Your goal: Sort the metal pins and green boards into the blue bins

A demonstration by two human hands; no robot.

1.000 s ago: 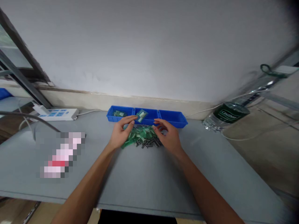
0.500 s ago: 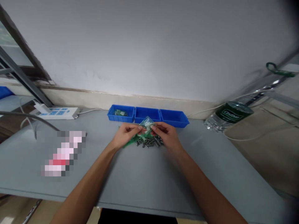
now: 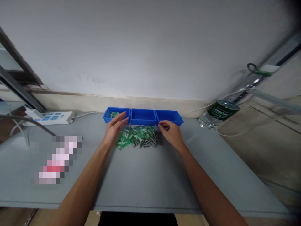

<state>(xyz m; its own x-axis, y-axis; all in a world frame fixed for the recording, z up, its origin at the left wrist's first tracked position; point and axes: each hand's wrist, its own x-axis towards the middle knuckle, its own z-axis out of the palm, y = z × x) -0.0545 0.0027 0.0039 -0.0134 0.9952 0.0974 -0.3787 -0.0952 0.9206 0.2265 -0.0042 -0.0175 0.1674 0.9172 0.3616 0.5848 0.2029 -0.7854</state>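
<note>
My left hand point(image 3: 114, 129) is open, its fingers stretched over the front edge of the left blue bin point(image 3: 106, 116). Small green and white pieces point(image 3: 114, 115) lie inside that bin, partly hidden by the fingers. Beside the right end of the pile, my right hand point(image 3: 172, 134) has thumb and forefinger pinched together. A faint clear film shows at its fingertips, too blurred to name. Between both hands lies a heap of green plastic packets with pale pieces point(image 3: 138, 133). Dark metallic cylinders point(image 3: 147, 143) are scattered along its front and right side.
The middle blue bin point(image 3: 143, 117) and right blue bin point(image 3: 168, 116) adjoin the left one near the wall. At left are a power strip point(image 3: 53, 118) and a pixelated object point(image 3: 60, 160). A large green-labelled water bottle point(image 3: 218, 113) stands at right, with a cable behind.
My hands have moved apart from a small clear bag they held together over the heap. The left hand opened and shifted toward the left bin. The heap is now uncovered.
</note>
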